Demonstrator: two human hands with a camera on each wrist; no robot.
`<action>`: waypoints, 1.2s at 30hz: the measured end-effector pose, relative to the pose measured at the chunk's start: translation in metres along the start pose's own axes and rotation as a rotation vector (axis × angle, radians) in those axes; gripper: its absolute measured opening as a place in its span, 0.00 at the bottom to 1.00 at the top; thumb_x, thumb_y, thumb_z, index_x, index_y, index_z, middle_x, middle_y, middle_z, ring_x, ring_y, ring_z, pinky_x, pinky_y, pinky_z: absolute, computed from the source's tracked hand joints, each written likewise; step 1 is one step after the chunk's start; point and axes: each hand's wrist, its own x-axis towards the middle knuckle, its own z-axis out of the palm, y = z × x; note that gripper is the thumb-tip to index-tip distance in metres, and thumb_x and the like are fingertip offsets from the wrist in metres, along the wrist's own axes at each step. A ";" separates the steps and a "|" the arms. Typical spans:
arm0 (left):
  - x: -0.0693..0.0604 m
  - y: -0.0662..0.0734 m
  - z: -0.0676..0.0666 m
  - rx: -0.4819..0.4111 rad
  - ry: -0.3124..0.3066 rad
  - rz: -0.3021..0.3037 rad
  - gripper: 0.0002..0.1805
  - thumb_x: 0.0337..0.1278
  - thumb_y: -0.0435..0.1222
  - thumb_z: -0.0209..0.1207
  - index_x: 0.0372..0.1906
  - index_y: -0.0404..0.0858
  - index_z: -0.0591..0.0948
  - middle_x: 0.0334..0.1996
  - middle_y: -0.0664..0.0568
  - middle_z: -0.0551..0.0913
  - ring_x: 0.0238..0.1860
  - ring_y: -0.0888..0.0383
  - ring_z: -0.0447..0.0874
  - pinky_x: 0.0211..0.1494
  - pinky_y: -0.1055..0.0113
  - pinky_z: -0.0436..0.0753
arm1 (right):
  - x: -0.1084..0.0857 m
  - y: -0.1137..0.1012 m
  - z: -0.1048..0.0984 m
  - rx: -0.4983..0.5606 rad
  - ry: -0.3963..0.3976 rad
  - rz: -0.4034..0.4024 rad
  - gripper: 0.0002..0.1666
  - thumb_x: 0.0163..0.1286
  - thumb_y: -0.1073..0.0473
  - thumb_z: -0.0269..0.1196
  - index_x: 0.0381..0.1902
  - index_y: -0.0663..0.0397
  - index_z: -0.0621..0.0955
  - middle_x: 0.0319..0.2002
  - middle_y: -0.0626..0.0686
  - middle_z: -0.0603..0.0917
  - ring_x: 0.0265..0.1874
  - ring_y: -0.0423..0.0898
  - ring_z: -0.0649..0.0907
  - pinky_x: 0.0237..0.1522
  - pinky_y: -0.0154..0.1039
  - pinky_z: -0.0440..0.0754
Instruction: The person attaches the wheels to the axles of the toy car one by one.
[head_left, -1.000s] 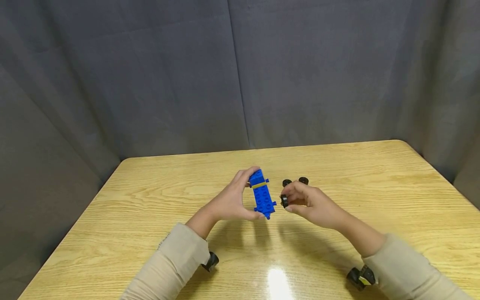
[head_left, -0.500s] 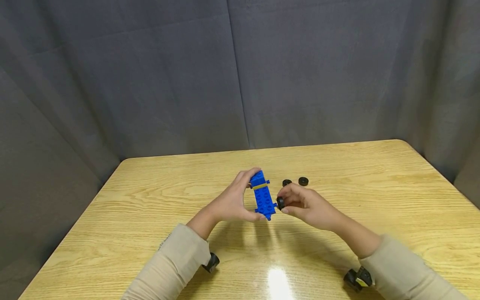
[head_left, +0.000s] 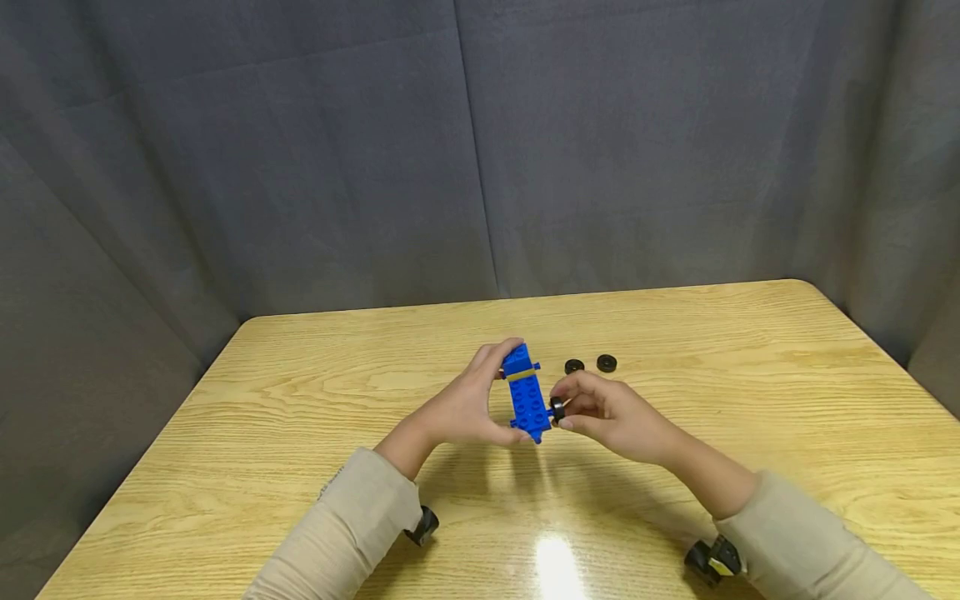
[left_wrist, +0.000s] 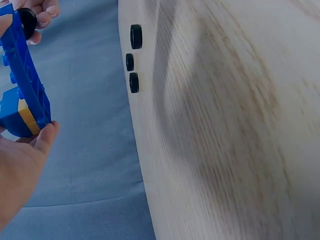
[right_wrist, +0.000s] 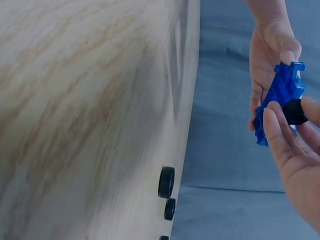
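A blue toy car chassis with studs and axle pegs is held up above the table, a yellow strip crossing it near its far end. My left hand grips it end to end, thumb at the near end and fingers at the far end. Between thumb and fingers of my right hand is a small black wheel, up against the near right peg. Whether it sits on that peg cannot be made out. In the right wrist view the same wheel is beside the chassis.
Farther back on the wooden table lie loose black wheels. The left wrist view shows three wheels near the table's edge. A grey curtain hangs behind. Black wrist devices stick out under both sleeves.
My right hand has moved left with the wheel, from a gap beside the chassis up to its near right peg. The left hand and chassis have barely shifted.
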 end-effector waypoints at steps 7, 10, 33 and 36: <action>0.000 -0.001 0.002 0.005 -0.016 -0.024 0.58 0.28 0.46 0.69 0.65 0.53 0.43 0.59 0.51 0.52 0.55 0.57 0.60 0.54 0.60 0.65 | -0.001 0.001 0.001 -0.031 0.006 0.000 0.14 0.61 0.69 0.54 0.46 0.64 0.70 0.44 0.61 0.73 0.38 0.47 0.78 0.38 0.35 0.75; 0.000 -0.001 0.003 0.010 -0.014 -0.030 0.60 0.26 0.47 0.70 0.65 0.54 0.42 0.59 0.51 0.52 0.55 0.57 0.59 0.54 0.60 0.65 | -0.001 0.001 0.001 -0.032 0.005 -0.001 0.15 0.61 0.68 0.54 0.46 0.65 0.70 0.44 0.60 0.73 0.38 0.46 0.78 0.38 0.34 0.75; 0.000 0.003 0.006 -0.087 0.105 -0.045 0.58 0.15 0.39 0.74 0.64 0.48 0.54 0.53 0.51 0.58 0.52 0.56 0.62 0.53 0.58 0.66 | 0.001 -0.003 0.013 -0.015 0.149 0.050 0.13 0.55 0.71 0.59 0.39 0.72 0.75 0.38 0.64 0.78 0.35 0.50 0.80 0.34 0.34 0.77; 0.000 0.003 0.007 -0.092 0.107 -0.043 0.58 0.15 0.39 0.75 0.64 0.46 0.55 0.53 0.51 0.58 0.52 0.56 0.62 0.53 0.58 0.66 | 0.000 -0.004 0.014 -0.022 0.142 0.049 0.12 0.54 0.72 0.59 0.39 0.72 0.75 0.37 0.64 0.79 0.35 0.50 0.80 0.34 0.33 0.77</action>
